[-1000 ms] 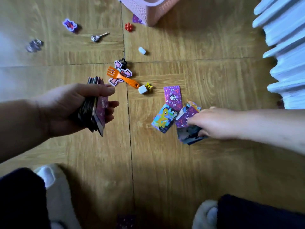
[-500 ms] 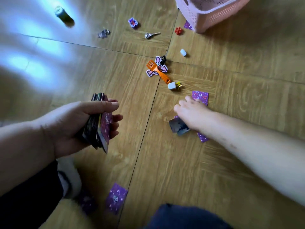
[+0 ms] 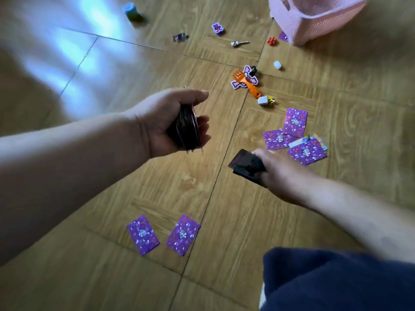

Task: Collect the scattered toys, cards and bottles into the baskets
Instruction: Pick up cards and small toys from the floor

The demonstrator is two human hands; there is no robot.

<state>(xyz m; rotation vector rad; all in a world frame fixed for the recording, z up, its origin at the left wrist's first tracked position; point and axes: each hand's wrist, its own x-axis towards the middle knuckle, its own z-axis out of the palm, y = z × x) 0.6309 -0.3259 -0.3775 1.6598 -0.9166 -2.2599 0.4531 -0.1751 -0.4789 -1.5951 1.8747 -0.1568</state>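
My left hand [image 3: 170,122] grips a thick stack of cards [image 3: 187,131] edge-on above the wooden floor. My right hand [image 3: 280,173] holds a few dark cards [image 3: 243,166] lifted off the floor, just left of a cluster of purple cards [image 3: 295,135] lying face down. Two more purple cards [image 3: 142,234] [image 3: 183,234] lie near me at the bottom. A pink basket [image 3: 318,23] stands at the top right. Between it and the cards lie an orange toy fork [image 3: 248,83], a white cube [image 3: 262,101] and a pink flat toy [image 3: 249,74].
Small toys are scattered at the top: a green bottle [image 3: 132,12], a purple figure [image 3: 217,29], a silver key [image 3: 239,43], a red piece [image 3: 271,40], a white bead [image 3: 277,64]. My dark blue knee [image 3: 336,281] fills the bottom right.
My right hand has lifted a few cards off the floor cluster and drawn them back left toward the stack. The view has tilted, showing two more cards near me.
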